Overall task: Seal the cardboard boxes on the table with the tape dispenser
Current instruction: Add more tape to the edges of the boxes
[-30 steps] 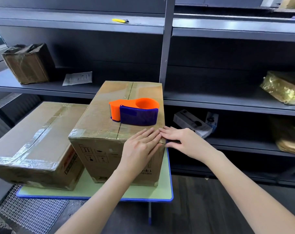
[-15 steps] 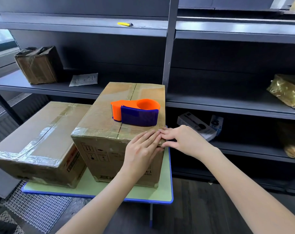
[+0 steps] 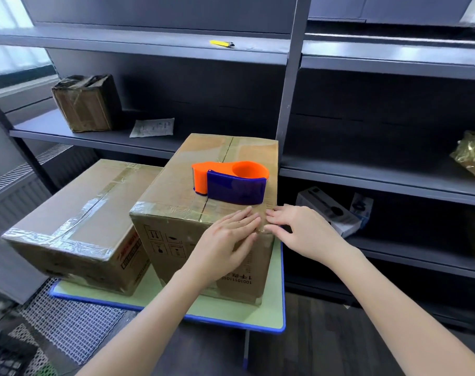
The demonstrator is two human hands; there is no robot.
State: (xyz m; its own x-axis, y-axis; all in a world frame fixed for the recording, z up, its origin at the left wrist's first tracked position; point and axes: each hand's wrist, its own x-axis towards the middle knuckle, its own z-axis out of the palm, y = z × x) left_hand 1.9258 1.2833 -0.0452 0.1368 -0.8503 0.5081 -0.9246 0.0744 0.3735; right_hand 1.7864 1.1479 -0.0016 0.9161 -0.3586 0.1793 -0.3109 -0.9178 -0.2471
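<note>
A tall cardboard box (image 3: 176,221) stands on the small green table (image 3: 231,313), with clear tape along its top seam and near edge. An orange and blue tape dispenser (image 3: 232,183) lies on top of it, untouched. My left hand (image 3: 225,245) lies flat with straight fingers over the box's near right top edge. My right hand (image 3: 298,229) presses its fingertips on the same corner from the right side. A second, lower taped box (image 3: 76,221) sits to the left on the table.
Dark metal shelving (image 3: 288,104) stands right behind the table. It holds a wrapped box (image 3: 85,103), a paper sheet (image 3: 152,127), a yellow marker (image 3: 221,43), a foil-wrapped parcel (image 3: 472,156) and a white carton (image 3: 328,210). A mesh mat (image 3: 68,327) covers the floor at left.
The view has shifted slightly. Both hands stay at the box's near right corner; my right hand's fingers have spread a little along the edge.
</note>
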